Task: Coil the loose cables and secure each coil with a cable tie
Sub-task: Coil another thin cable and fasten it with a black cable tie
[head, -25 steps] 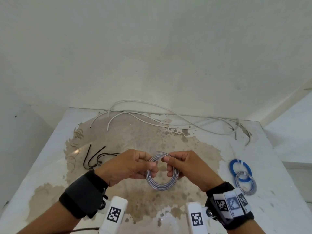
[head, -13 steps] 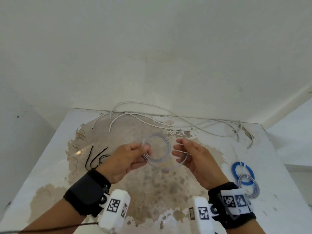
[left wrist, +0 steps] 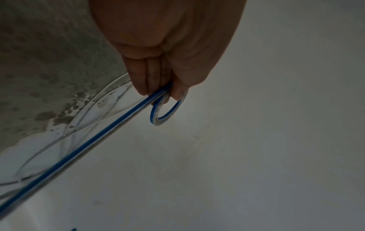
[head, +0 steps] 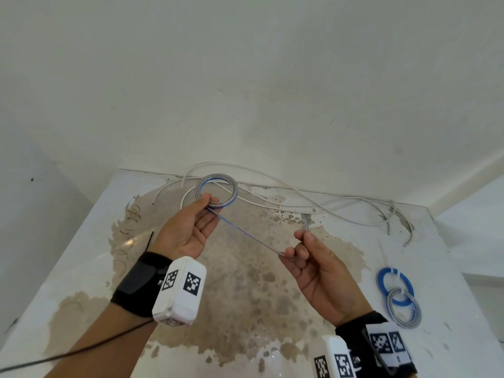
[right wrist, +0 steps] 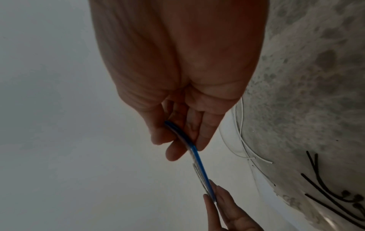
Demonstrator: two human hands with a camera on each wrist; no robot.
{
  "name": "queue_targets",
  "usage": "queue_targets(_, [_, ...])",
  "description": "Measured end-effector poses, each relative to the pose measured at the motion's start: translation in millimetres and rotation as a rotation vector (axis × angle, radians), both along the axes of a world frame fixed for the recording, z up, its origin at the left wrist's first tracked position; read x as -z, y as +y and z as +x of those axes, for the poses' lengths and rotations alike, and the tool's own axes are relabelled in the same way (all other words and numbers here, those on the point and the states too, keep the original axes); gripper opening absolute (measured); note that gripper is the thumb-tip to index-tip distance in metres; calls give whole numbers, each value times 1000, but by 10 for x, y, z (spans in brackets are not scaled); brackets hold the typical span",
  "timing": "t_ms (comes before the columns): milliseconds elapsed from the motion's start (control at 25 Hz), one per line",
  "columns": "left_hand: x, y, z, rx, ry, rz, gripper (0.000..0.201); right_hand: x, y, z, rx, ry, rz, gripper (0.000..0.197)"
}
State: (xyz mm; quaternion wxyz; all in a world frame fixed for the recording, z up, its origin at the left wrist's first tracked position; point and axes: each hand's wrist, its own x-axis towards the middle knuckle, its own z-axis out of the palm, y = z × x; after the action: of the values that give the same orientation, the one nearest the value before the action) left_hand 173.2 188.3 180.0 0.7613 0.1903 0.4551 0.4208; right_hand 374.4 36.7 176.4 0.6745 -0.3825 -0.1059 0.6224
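A grey and blue striped cable coil (head: 216,194) is held up above the table, pinched at its lower edge by my left hand (head: 207,205). In the left wrist view the coil (left wrist: 168,112) hangs below the fingertips. A straight length of the same cable (head: 245,234) runs from the coil down to my right hand (head: 298,245), which pinches it near its free end; the tip (head: 306,222) sticks up above the thumb. The right wrist view shows the cable (right wrist: 197,157) passing between the fingers.
Long loose white cables (head: 313,205) lie along the back edge of the stained table (head: 245,309). Two tied coils, blue (head: 395,285) and grey (head: 405,309), lie at the right. Black cable ties (right wrist: 326,184) lie at the left, mostly hidden behind my left arm.
Both hands rose and moved apart. The coil, held between both hands before, went up and back with the left hand, and a length of it has been drawn out by the right hand.
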Motion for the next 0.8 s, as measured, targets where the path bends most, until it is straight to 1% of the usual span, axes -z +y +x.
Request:
queue_targets(80, [17, -85, -52, 114, 53, 77, 13, -23, 12, 111, 64, 0, -37, 23])
queue_targets(160, [46, -209, -124, 332, 163, 193, 15, -51, 59, 271, 108, -59, -76, 28])
queue_targets(240, [55, -314, -197, 552, 263, 284, 26, -63, 136, 372, 109, -162, -113, 29])
queue_targets(280, [52, -341, -212, 622, 301, 307, 33, -71, 183, 387, 106, -214, -127, 27])
queue_targets(360, [20, -362, -220, 680, 347, 322, 39, -93, 299, 362, 93, -304, -137, 24])
queue_targets(480, [-68, -369, -216, 732, 388, 349, 35, -129, 445, 287, 58, -425, -113, 26])
queue_targets(560, [-112, -367, -218, 807, 414, 382, 35, -148, 499, 242, 33, -518, -106, 25])
queue_targets(680, [-172, -359, -199, 953, 490, 443, 23, -171, 530, 106, -48, -690, -104, 17])
queue_targets(800, [-214, -328, -177, 1067, 551, 494, 20, -166, 485, -42, -165, -829, -76, 14])
